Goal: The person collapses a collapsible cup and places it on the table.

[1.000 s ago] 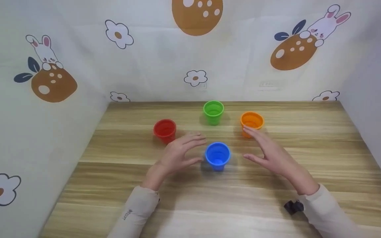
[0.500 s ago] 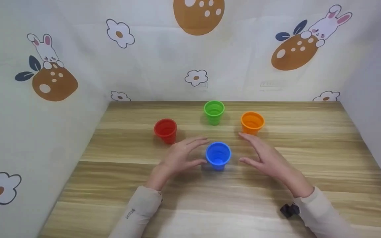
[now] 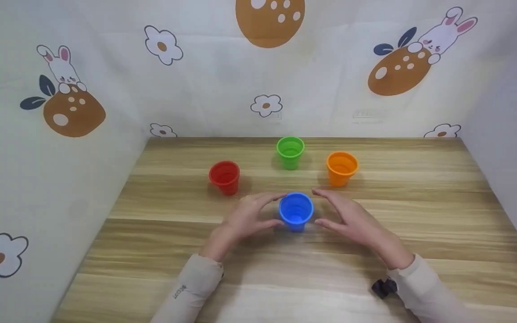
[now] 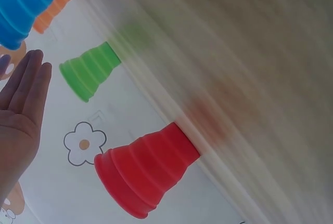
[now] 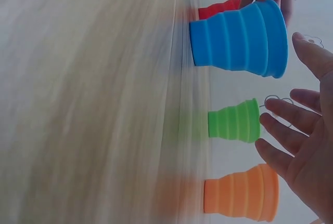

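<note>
A blue ribbed cup (image 3: 296, 211) stands upright on the wooden table, between the two hands. My left hand (image 3: 249, 215) is at its left side, fingers extended and fingertips right at the rim in the head view. Just off the cup's right side is my right hand (image 3: 352, 220), thumb and fingers spread with nothing between them. In the right wrist view the fingers (image 5: 291, 130) lie apart from the blue cup (image 5: 239, 39). The left wrist view has the left palm (image 4: 18, 125) facing up beside the blue cup (image 4: 26, 5).
Behind the blue cup stand a red cup (image 3: 225, 177) on the left, a green cup (image 3: 290, 152) at the back and an orange cup (image 3: 342, 168) on the right. Patterned walls (image 3: 204, 80) border the table (image 3: 285, 282). A black object (image 3: 383, 288) shows at the right sleeve.
My right hand has moved left, away from the orange cup and toward the blue one. The left hand has shifted slightly right to the blue cup's rim. The cups stay in place.
</note>
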`<action>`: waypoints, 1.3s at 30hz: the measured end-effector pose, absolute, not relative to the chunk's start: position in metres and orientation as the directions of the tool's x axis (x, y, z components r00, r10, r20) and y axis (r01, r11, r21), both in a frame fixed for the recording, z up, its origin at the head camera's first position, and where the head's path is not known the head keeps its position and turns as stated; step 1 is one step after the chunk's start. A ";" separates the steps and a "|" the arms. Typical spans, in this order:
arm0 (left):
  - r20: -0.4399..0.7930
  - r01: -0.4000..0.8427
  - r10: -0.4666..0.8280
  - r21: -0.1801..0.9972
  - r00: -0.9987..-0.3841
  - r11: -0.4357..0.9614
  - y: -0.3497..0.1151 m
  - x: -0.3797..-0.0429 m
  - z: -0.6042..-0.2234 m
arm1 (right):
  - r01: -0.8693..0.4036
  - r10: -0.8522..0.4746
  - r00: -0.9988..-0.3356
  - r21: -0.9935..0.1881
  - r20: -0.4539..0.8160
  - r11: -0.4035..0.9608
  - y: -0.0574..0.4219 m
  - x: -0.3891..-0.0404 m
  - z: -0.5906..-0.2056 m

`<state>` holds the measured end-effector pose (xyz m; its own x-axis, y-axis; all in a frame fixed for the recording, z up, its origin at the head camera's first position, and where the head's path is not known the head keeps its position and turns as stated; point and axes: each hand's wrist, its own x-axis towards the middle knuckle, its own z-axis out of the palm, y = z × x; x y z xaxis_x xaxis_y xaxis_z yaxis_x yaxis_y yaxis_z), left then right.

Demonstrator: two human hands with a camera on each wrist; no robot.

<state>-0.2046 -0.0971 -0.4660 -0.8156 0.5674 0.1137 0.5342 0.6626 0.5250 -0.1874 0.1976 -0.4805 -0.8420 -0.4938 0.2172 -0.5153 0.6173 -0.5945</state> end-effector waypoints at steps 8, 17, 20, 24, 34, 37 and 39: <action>0.118 0.515 0.558 0.576 -0.821 0.635 -0.095 -0.205 -0.466 | -0.510 -0.513 -0.834 -0.637 0.202 0.578 0.185 -0.187 -0.480; 0.118 0.506 0.556 0.597 -0.823 0.623 -0.092 -0.205 -0.468 | -0.482 -0.506 -0.845 -0.656 0.173 0.581 0.181 -0.187 -0.478; 0.113 0.497 0.549 0.600 -0.828 0.627 -0.091 -0.205 -0.468 | -0.479 -0.506 -0.846 -0.660 0.170 0.580 0.180 -0.188 -0.478; 0.107 0.493 0.544 0.594 -0.832 0.636 -0.091 -0.205 -0.466 | -0.484 -0.505 -0.845 -0.655 0.177 0.580 0.179 -0.189 -0.477; 0.230 0.597 0.573 0.521 -0.787 0.610 -0.093 -0.206 -0.464 | -0.511 -0.493 -0.838 -0.652 0.233 0.560 0.179 -0.189 -0.476; 0.253 0.621 0.584 0.505 -0.771 0.600 -0.093 -0.206 -0.465 | -0.512 -0.486 -0.839 -0.655 0.244 0.556 0.179 -0.189 -0.476; 0.253 0.619 0.584 0.506 -0.772 0.600 -0.093 -0.205 -0.464 | -0.498 -0.476 -0.847 -0.664 0.235 0.558 0.179 -0.189 -0.476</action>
